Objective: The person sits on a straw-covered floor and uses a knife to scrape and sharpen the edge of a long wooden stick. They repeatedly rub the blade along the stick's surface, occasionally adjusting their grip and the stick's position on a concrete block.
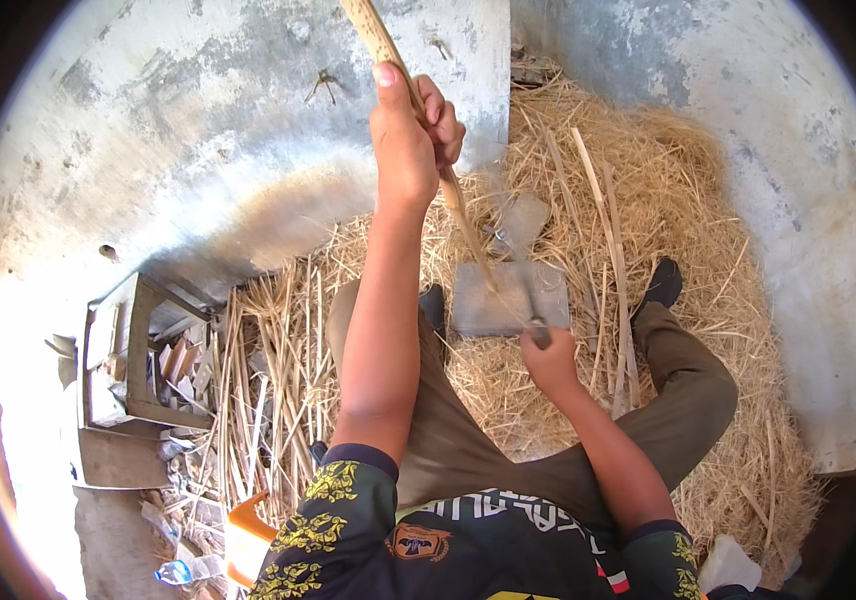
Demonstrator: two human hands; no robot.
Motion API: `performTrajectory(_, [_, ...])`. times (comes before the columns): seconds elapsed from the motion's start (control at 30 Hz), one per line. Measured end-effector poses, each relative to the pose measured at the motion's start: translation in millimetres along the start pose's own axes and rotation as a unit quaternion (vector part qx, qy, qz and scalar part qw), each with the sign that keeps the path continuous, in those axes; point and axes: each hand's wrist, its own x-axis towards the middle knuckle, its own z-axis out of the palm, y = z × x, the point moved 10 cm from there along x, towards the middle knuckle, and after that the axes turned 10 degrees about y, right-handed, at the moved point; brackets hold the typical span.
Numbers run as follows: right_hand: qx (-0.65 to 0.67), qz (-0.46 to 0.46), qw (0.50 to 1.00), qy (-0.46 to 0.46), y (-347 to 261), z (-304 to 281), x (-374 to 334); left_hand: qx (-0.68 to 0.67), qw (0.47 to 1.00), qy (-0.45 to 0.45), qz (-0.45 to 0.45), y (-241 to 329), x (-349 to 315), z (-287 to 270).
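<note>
My left hand [413,140] is raised and wrapped round a long tan bamboo stick [463,215], with the thumb along its side. The stick slants from the top of the view down to a grey block [478,318], its lower end at or just over the block. My right hand [553,362] is closed round the dark handle of a machete [521,225]. Its blade points away over the block, just right of the stick, and is smeared by motion, so its edge is unclear. Whether the blade touches the stick I cannot tell.
Straw-like shavings [668,170] cover the floor round my legs. Split strips [613,235] lie to the right, and thin sticks [258,390] are heaped at left beside a wooden frame [138,350]. A plastic bottle [188,571] and an orange object [248,530] lie lower left. Walls stand close.
</note>
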Motion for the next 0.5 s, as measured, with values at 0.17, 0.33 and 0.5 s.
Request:
performTrajectory(0.17, [-0.184, 0.068, 0.976, -0.093, 50.7, 16.0, 9.3, -0.013, 0.999, -0.017, -0.023, -2.2, -3.0, 3.5])
performTrajectory(0.33, [0.157, 0.294, 0.924, -0.188, 45.9, 31.1, -15.0, -0.016, 0.999, -0.024, -0.034, -5.5, -1.9, 0.1])
performTrajectory(0.5, [0.071, -0.040, 0.996, 0.023, -51.9, -15.1, -3.7, -0.007, 0.999, -0.020, -0.028, -3.1, -2.6, -2.2])
